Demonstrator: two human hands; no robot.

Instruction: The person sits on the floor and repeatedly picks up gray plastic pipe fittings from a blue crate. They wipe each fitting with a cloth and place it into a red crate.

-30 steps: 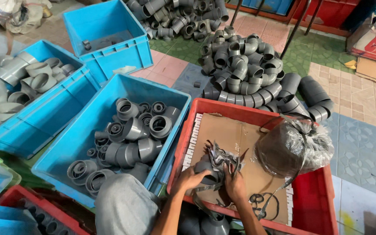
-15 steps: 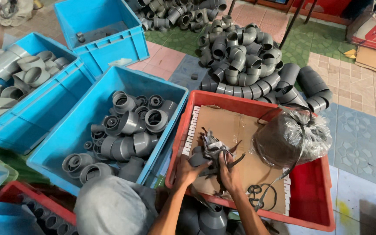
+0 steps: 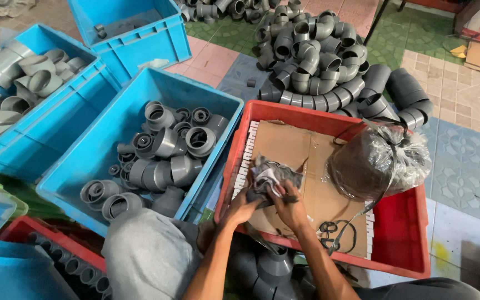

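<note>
Showing: two hands; four blue crates, 9 to 12 o'clock; two red crates, 3 and 7 o'clock; one tied plastic bag.

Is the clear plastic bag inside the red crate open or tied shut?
Tied shut, it seems: the plastic bag in the red crate bulges round and its top is gathered into a crumpled bunch. The knot itself is unclear.

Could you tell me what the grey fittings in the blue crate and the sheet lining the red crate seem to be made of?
Grey fittings: probably moulded plastic, smooth with a dull sheen. Sheet: brown cardboard, matte, creased and torn-edged.
</note>
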